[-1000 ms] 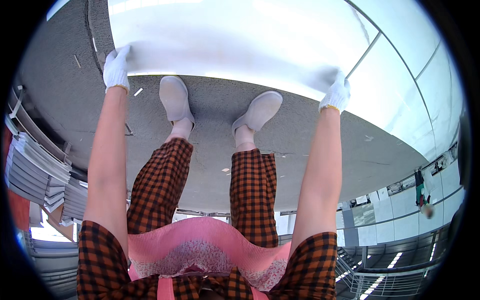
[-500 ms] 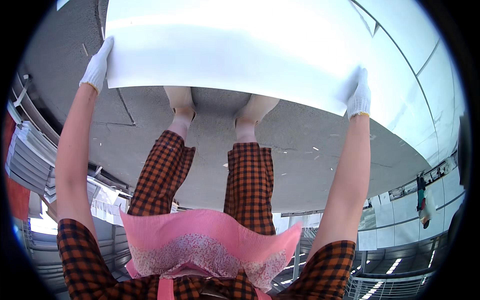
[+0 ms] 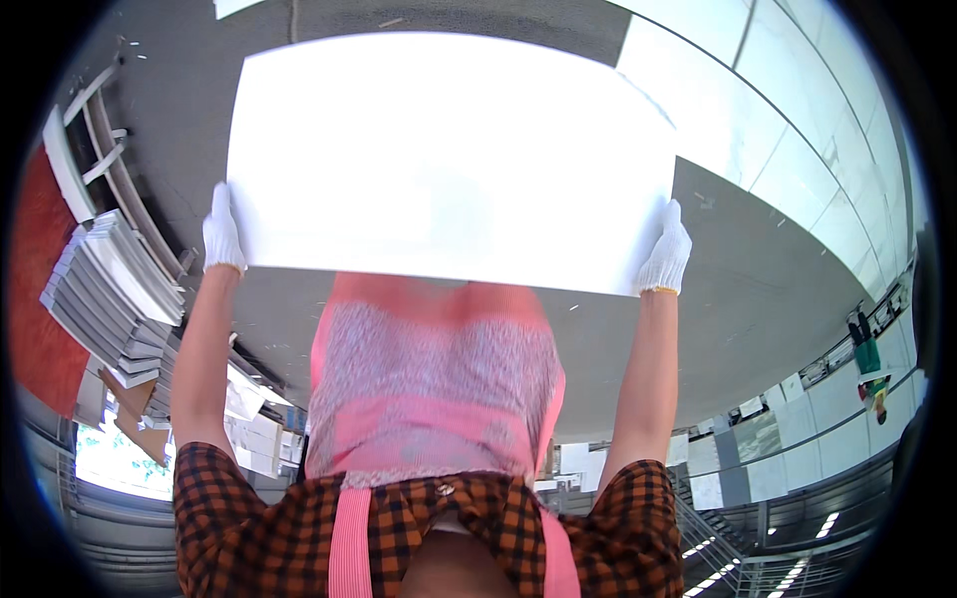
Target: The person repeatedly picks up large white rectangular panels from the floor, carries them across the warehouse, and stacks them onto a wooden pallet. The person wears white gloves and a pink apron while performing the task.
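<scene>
a large white rectangular panel (image 3: 449,149) is held up flat in front of the body, filling the upper middle of the head view. it is carried by both hands alone and rests on no surface; the grey floor (image 3: 758,289) is seen beyond it.

left hand (image 3: 221,231): white glove worn, closed over the panel's left edge near the lower left corner, fingers wrapped behind the edge and mostly hidden. right hand (image 3: 666,251): white glove worn, clamped on the panel's right edge at the lower right corner, fingers curled round the edge. both forearms are raised, bare from glove cuff to the checked orange-and-black sleeves.

the panel's lower edge lies across the top of a pink apron (image 3: 434,389), which is seen below it between the two arms. feet and legs are hidden behind panel and apron.

to the left of the left arm, a stack of grey-white slabs (image 3: 115,284) is seen leaning in a pile, well apart from the panel. pale glossy tiles (image 3: 797,110) are laid on the floor along the upper right, beyond the panel's right corner. a small figure in green (image 3: 867,359) is seen far off at the right rim; details too small to tell.
</scene>
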A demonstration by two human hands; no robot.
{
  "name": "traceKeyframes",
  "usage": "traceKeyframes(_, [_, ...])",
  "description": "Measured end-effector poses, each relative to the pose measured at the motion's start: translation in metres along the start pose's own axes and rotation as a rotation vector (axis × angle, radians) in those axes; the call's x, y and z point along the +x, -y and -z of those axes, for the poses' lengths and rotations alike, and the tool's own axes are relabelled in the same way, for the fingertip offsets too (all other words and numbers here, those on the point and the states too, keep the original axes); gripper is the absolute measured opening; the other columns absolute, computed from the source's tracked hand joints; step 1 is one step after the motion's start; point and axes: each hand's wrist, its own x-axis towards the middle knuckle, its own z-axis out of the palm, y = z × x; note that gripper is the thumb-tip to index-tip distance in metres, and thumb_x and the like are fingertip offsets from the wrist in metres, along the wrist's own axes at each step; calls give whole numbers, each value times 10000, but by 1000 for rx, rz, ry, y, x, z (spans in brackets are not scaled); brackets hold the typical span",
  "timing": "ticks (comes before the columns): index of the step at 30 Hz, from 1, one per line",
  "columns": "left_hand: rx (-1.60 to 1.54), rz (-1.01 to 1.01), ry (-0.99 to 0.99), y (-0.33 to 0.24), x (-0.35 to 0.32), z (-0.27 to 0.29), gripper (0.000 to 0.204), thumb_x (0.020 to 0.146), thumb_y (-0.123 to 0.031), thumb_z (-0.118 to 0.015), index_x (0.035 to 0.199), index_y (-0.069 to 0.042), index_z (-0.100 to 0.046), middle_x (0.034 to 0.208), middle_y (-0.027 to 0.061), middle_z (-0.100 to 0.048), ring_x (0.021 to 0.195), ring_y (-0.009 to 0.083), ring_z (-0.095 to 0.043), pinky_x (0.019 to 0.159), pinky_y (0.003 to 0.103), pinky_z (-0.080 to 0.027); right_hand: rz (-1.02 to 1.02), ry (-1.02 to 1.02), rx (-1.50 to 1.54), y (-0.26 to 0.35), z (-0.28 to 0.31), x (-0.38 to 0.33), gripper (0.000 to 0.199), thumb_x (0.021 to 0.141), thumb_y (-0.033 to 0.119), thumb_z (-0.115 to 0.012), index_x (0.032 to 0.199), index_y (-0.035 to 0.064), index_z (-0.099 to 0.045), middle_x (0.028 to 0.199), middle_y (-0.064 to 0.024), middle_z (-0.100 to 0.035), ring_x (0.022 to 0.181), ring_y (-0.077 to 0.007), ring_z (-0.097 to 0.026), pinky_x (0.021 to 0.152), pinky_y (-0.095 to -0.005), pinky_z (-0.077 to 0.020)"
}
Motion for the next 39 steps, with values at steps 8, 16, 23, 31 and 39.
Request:
traceKeyframes(8, [-192, -83, 92, 2, -119, 111, 526, 893, -453, -504, 1116, 19, -574, 1061, 107, -618, 906, 212, -618, 783, 314, -506, 35, 38, 173, -21, 136, -138, 429, 934, 328, -469, 1001, -76, -596, 907, -56, -598, 806, -129, -542, 703, -274, -448])
traceKeyframes(16, [-184, -262, 336, -87, -135, 42, 578, 887, -481, -481, 1046, 67, -579, 961, 127, -631, 804, 220, -635, 688, 333, -527, 290, -165, 383, 10, 197, -200, 435, 924, 333, -486, 982, -81, -606, 899, -63, -607, 794, -127, -539, 707, -277, -439])
traceKeyframes(23, [-324, -429, 599, -145, -127, 19, 566, 887, -476, -484, 1033, 62, -583, 947, 118, -632, 805, 199, -637, 695, 322, -526, 400, -376, 621, -17, 206, -258, 446, 929, 332, -497, 1078, -82, -571, 1026, -106, -601, 889, -185, -574, 801, -309, -463])
traceKeyframes(31, [-210, -615, 701, -182, -165, 19, 610, 879, -487, -493, 1088, 81, -562, 993, 130, -627, 837, 184, -621, 713, 295, -490, 343, -453, 849, -80, 202, -293, 475, 920, 350, -506, 1125, -78, -542, 1061, -107, -588, 934, -206, -577, 849, -313, -462])
traceKeyframes(39, [-157, -698, 920, -199, -220, 7, 592, 900, -478, -457, 1098, 71, -561, 1001, 137, -627, 841, 189, -632, 711, 296, -511, 279, -694, 1001, -144, 205, -329, 503, 927, 354, -469, 1166, -87, -512, 1150, -153, -558, 992, -245, -563, 875, -345, -454])
